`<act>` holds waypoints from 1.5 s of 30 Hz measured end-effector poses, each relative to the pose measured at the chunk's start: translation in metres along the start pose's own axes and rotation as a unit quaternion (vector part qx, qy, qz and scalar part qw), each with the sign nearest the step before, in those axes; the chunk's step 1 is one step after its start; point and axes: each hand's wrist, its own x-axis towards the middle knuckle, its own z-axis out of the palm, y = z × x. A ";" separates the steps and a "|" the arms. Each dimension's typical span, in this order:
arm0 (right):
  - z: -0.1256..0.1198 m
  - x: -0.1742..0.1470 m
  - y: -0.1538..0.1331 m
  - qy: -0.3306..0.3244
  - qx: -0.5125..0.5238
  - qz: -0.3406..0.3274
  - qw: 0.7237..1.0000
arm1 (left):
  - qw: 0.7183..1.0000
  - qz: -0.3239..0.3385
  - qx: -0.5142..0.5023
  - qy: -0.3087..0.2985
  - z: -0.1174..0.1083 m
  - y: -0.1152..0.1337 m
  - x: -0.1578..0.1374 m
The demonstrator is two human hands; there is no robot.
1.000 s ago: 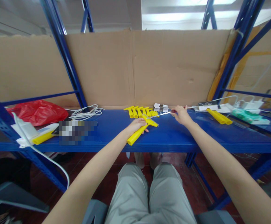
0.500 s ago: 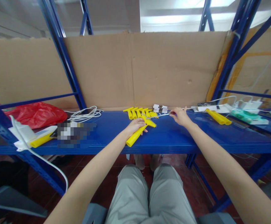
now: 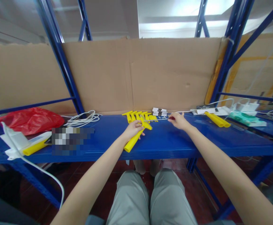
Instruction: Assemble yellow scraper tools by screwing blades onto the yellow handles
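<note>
My left hand (image 3: 134,127) is closed around a yellow T-shaped plastic handle (image 3: 131,143). The handle lies tilted over the blue shelf, its round end toward me and its wide head pointing away. My right hand (image 3: 179,121) pinches a thin metal rod (image 3: 158,119) at its right end; the fingers hide that end. The rod runs level to the left, and its far end is at the head of the yellow handle; I cannot tell whether they touch. Behind my left hand stands a row of several similar yellow T-shaped pieces (image 3: 133,116), with smaller yellow parts (image 3: 153,118) beside them.
A stack of white and black pieces (image 3: 159,111) lies by the cardboard wall (image 3: 103,75). Two yellow tubes (image 3: 217,119) and a green-white packet (image 3: 245,118) are on the right. Left are a red plastic bag (image 3: 30,120), a coiled white cable (image 3: 86,118) and another yellow tube (image 3: 35,147).
The view has shifted slightly, so the scene sits a little lower and farther left. Both hands keep their holds on the yellow handle and the metal rod.
</note>
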 end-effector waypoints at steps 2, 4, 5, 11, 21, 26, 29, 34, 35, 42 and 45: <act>0.000 -0.001 0.001 -0.011 0.013 -0.002 1.000 | 0.999 0.002 0.030 0.012 -0.001 0.003 -0.002; 0.000 -0.002 0.000 -0.030 0.025 -0.002 0.999 | 0.997 0.003 0.065 0.031 -0.001 0.007 -0.003; -0.001 -0.002 -0.001 -0.041 0.029 0.001 0.999 | 0.996 0.004 0.081 0.037 -0.001 0.008 -0.003; -0.008 -0.003 -0.012 -0.090 0.028 0.023 0.995 | 0.978 0.041 0.193 0.059 -0.007 0.017 -0.003; -0.012 -0.007 -0.019 -0.177 0.088 -0.035 0.980 | 0.930 0.119 0.326 0.120 -0.014 0.003 0.000; -0.014 -0.008 -0.021 -0.216 0.120 -0.004 0.969 | 0.923 0.101 0.355 0.113 -0.015 0.001 -0.001; -0.016 -0.008 -0.023 -0.235 0.144 0.019 0.961 | 0.928 0.080 0.349 0.101 -0.015 0.003 -0.001; -0.020 -0.012 -0.028 -0.236 0.185 0.022 0.954 | 0.956 0.060 0.273 0.089 -0.019 0.000 0.004; -0.020 -0.013 -0.029 -0.235 0.194 0.022 0.952 | 0.960 0.060 0.260 0.089 -0.019 -0.001 0.005; -0.019 -0.019 -0.029 -0.226 0.225 0.025 0.947 | 0.976 0.075 0.191 0.076 -0.018 -0.006 0.009; -0.013 -0.020 -0.028 -0.214 0.236 0.024 0.947 | 0.983 0.052 0.164 0.062 -0.017 -0.005 0.007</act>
